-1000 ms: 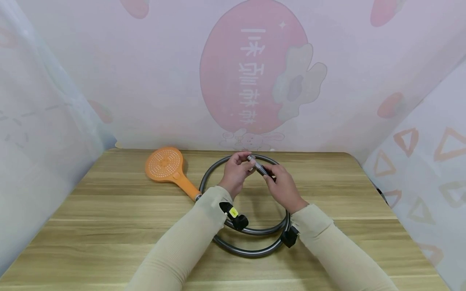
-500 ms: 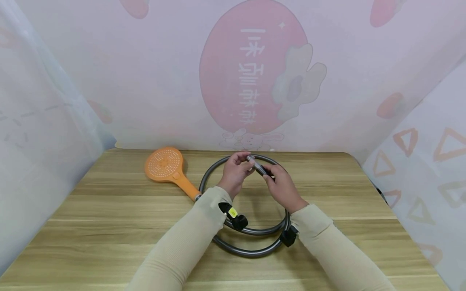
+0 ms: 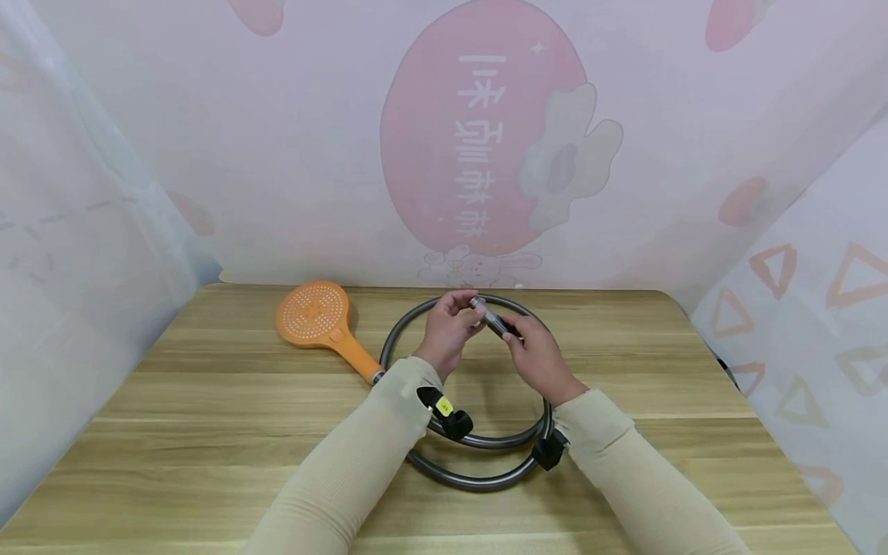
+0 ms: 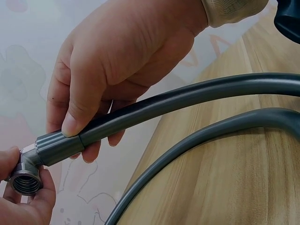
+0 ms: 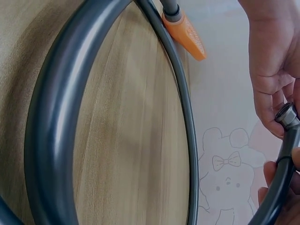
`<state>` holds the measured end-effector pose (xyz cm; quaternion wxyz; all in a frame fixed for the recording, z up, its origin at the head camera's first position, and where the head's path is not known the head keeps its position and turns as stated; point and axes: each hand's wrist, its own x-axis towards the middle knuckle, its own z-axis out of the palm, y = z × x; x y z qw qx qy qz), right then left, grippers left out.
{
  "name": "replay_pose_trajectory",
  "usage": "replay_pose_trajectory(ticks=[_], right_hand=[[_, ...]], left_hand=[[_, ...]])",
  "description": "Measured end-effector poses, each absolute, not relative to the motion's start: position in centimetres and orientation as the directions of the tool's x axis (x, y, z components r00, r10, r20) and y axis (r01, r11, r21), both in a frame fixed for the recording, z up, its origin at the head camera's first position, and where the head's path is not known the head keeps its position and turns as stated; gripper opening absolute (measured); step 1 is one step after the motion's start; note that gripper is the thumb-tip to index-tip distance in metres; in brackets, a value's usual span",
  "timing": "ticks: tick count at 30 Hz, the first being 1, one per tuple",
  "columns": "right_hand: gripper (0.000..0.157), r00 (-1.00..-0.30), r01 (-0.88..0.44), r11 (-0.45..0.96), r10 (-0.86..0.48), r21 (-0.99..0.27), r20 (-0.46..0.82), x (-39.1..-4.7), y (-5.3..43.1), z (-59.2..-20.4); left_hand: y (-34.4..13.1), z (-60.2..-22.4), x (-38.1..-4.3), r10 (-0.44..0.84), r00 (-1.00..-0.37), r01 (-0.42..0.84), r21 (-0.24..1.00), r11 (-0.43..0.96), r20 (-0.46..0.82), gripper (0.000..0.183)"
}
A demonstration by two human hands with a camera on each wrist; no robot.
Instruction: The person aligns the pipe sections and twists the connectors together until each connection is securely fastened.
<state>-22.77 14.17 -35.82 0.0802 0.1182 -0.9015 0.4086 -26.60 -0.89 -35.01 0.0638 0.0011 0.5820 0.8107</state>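
My left hand (image 3: 446,331) pinches a silver elbow fitting (image 4: 31,158) between thumb and fingers. The fitting has a threaded opening, which faces the camera in the left wrist view. It sits at the end of a dark grey shower hose (image 3: 479,484). My right hand (image 3: 539,356) grips the hose just behind, its thumb on the ribbed collar (image 4: 60,146). Both hands hold this end above the coiled part of the hose. In the right wrist view, the fitting (image 5: 288,115) shows at the right edge, with fingers of both hands around it.
An orange shower head (image 3: 314,314) lies face up on the wooden table (image 3: 173,432), left of the hands. Its handle joins the hose's other end. Hose loops spread beneath both forearms. A printed curtain (image 3: 277,154) rises behind the table's back edge.
The silver fitting has turned very slightly between the left fingers. Both hands, the hose loops and the shower head stay in place.
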Motion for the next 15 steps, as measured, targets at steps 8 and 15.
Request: replay_pose_trajectory(ticks=[8, 15], right_hand=[[0.032, -0.959, -0.282, 0.647, -0.16, -0.708, 0.235, -22.9, 14.16, -35.89], [0.033, -0.963, -0.27, 0.646, -0.163, -0.715, 0.216, -22.95, 14.13, -35.81]], left_hand=[[-1.04, -35.31, -26.72, 0.115, -0.991, -0.098, 0.951, -0.293, -0.067, 0.034], [-1.03, -35.31, -26.71, 0.109, -0.992, -0.093, 0.953, -0.287, -0.064, 0.034]])
